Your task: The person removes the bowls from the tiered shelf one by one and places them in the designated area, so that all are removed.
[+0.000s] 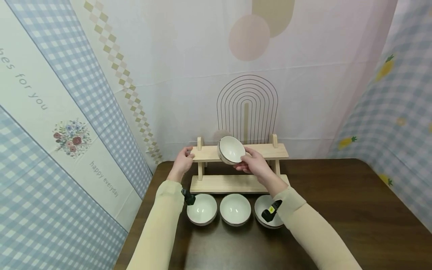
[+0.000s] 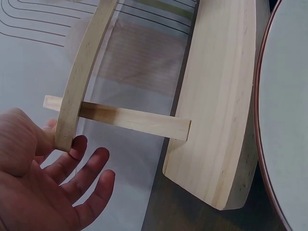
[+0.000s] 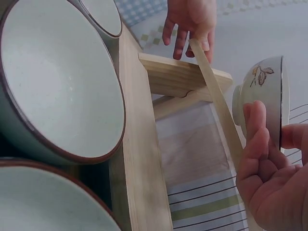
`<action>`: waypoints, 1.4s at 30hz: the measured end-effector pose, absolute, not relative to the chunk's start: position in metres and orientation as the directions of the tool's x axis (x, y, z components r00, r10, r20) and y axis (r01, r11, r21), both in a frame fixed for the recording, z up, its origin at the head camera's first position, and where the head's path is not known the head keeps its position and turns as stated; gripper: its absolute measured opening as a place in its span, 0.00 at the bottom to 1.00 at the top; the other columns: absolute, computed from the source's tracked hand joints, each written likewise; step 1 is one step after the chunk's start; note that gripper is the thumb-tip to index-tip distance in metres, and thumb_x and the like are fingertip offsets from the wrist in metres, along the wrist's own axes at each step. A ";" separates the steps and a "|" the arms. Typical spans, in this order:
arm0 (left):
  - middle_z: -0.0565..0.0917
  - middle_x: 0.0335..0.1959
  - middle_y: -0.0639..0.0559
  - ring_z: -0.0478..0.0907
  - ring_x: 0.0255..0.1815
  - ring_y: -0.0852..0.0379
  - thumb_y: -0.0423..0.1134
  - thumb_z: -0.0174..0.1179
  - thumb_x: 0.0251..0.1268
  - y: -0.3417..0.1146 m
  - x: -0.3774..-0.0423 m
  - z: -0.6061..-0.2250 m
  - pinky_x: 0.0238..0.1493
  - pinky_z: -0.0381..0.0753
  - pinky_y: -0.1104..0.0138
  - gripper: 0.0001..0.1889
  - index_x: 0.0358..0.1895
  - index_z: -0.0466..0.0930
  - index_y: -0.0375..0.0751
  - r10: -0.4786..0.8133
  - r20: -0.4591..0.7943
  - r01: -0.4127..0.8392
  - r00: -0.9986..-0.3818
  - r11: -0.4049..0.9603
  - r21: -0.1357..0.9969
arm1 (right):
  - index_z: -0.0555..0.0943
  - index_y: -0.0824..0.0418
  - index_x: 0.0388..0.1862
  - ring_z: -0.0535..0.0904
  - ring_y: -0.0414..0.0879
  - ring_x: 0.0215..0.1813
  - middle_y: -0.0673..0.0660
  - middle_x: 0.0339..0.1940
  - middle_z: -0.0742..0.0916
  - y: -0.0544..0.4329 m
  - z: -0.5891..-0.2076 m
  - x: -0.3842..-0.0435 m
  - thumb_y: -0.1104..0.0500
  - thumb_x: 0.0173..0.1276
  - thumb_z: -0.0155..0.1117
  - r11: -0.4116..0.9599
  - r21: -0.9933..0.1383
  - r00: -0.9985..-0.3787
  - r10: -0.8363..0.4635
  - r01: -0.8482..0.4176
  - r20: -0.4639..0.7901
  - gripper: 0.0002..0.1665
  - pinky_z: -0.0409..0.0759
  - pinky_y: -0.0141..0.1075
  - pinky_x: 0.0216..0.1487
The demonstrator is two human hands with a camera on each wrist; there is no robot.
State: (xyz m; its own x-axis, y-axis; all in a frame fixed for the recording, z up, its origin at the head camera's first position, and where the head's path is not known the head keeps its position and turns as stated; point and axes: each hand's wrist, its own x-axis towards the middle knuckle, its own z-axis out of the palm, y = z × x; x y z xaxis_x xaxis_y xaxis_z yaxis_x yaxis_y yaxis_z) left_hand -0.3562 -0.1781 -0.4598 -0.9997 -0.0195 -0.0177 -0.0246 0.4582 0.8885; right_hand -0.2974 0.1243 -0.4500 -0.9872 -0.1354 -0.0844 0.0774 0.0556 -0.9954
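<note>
A white bowl (image 1: 232, 150) with a dark rim tilts over the upper board of a two-tier wooden rack (image 1: 229, 183). My right hand (image 1: 254, 163) pinches its right edge, thumb at the rim and fingers against the outside. A brown leaf pattern on that bowl (image 3: 262, 77) shows in the right wrist view. At the upper board's left end, my left hand (image 1: 183, 161) grips the wood between thumb and index finger; in the left wrist view, the other fingers (image 2: 94, 178) of this hand are spread loosely below the board.
In front of the rack stand three more bowls in a row: a left one (image 1: 201, 210), a middle one (image 1: 235, 210) and a right one (image 1: 264, 204), partly covered by the right wrist camera. A patterned cloth (image 1: 189, 93) hangs behind the dark table (image 1: 337, 210).
</note>
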 end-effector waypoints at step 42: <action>0.75 0.60 0.37 0.74 0.52 0.42 0.35 0.51 0.85 -0.179 -0.355 -0.462 0.52 0.74 0.54 0.25 0.81 0.68 0.42 -0.033 -0.009 -0.022 -0.999 0.430 0.903 | 0.51 0.69 0.88 0.92 0.47 0.36 0.62 0.37 0.93 0.221 -0.500 -0.208 0.59 0.84 0.56 0.213 -0.966 -0.967 -0.177 0.146 -0.185 0.42 0.86 0.35 0.37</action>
